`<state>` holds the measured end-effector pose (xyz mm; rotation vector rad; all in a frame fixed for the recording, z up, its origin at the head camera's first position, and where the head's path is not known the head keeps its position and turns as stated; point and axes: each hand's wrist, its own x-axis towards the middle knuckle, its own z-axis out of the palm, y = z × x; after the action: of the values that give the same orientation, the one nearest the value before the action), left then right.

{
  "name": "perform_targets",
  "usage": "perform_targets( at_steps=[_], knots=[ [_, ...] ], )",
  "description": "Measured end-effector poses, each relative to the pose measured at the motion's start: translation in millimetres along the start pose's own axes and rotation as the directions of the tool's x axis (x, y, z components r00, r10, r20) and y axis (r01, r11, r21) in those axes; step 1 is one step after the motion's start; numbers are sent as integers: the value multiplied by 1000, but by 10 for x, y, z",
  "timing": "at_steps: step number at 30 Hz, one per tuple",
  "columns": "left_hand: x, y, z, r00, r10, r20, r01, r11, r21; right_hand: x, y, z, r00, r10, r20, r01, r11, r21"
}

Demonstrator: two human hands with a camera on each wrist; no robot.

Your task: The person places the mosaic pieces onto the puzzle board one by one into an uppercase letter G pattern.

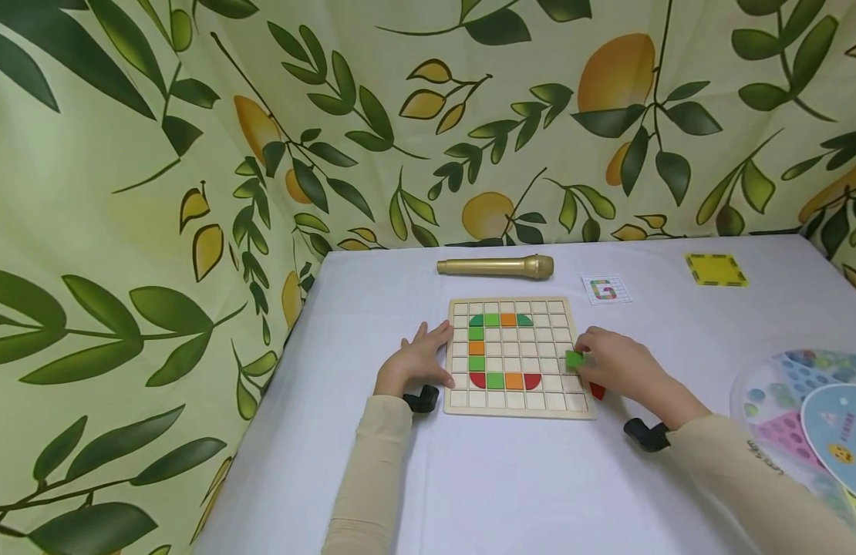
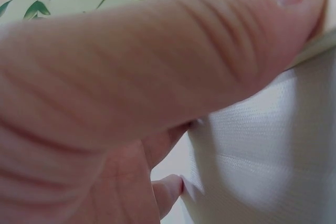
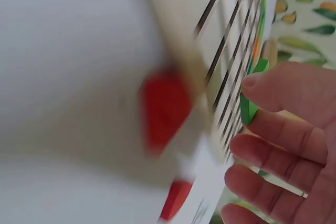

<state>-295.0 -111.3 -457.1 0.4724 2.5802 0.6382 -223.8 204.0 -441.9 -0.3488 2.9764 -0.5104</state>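
Note:
A wooden grid board [image 1: 520, 414] lies flat on the white table. Green, orange and red tiles form a C shape on it, with rounded pieces at the corners such as a red one [image 1: 532, 381]. My left hand [image 1: 416, 361] rests at the board's left edge, fingers spread, thumb touching the rim. Over the right edge, my right hand [image 1: 618, 362] pinches a green square tile [image 1: 574, 360] between thumb and index finger; its other fingers are loosely bent. Below that hand, two red pieces show in the right wrist view, one [image 3: 165, 106] beside the board and another [image 3: 177, 199] farther off.
A gold microphone-shaped object [image 1: 495, 267] lies behind the board. Right of it are a small card [image 1: 606, 289] with a coloured G pattern and a yellow rectangle [image 1: 716, 270]. A round, clear patterned container [image 1: 754, 385] with a blue label sits at the right, near my right forearm.

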Motion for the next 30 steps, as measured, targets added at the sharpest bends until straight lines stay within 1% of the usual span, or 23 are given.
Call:
perform_targets(
  at_steps=[2,5,8,10,17,22,25,27,30],
  knots=[
    [-3,-14,5,1000,-2,0,2,1000,0,59,-118,29,1000,-17,2,17,1000,-2],
    [-5,-34,15,1000,-6,0,6,1000,6,157,-261,101,997,-72,-12,71,997,-25],
    [-6,-44,23,1000,-9,1,9,1000,9,235,-353,168,992,-121,-23,119,992,-49],
    [-7,-40,23,1000,-16,7,16,1000,4,271,-389,205,991,-130,-18,129,990,-58],
    [3,-11,4,1000,-23,0,23,1000,13,328,-452,248,995,-103,5,103,993,-65],
    [1,0,-8,999,-34,3,34,999,14,318,-449,227,994,-107,13,107,992,-58],
    [5,0,-10,1000,-30,2,30,999,19,295,-440,210,993,-115,3,115,992,-54],
    [11,-3,-10,1000,-27,3,27,999,20,277,-416,184,995,-104,0,104,994,-46],
    [14,-12,-10,1000,-22,6,22,1000,17,246,-341,131,999,-54,2,54,998,-27]
  ],
)
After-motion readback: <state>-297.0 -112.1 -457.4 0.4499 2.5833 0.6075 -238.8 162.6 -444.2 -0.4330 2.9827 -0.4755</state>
